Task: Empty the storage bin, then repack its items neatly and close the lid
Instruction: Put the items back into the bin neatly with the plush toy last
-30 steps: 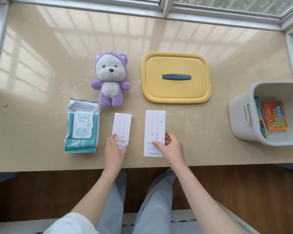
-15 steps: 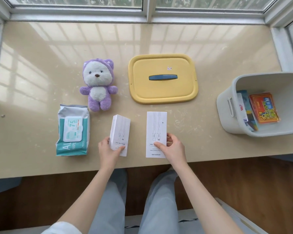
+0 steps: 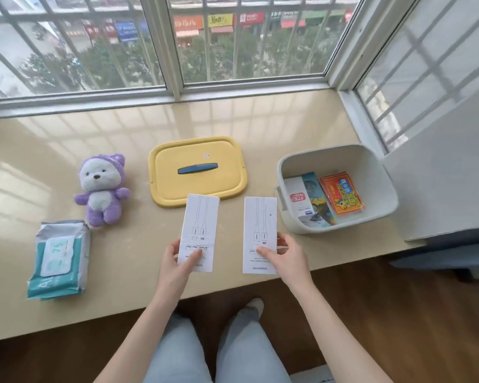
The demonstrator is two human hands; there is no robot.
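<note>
The open storage bin (image 3: 293,221) has flat packets (image 3: 340,193) inside. Just left of it is the right cable box (image 3: 260,228), and farther left the left cable box (image 3: 199,230). Both are likely light, stiff, smooth cardboard. The right hand (image 3: 285,258) and left hand (image 3: 174,269) each pinch one by its near end.

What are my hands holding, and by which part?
The left hand pinches the left white box, the right hand the right white box, each by its near end.

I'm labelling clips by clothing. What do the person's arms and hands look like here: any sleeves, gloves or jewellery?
The left hand and right hand are bare: no gloves, rings, watches or bracelets show. Both forearms are uncovered to the picture's lower edge; no sleeve is in view.
</note>
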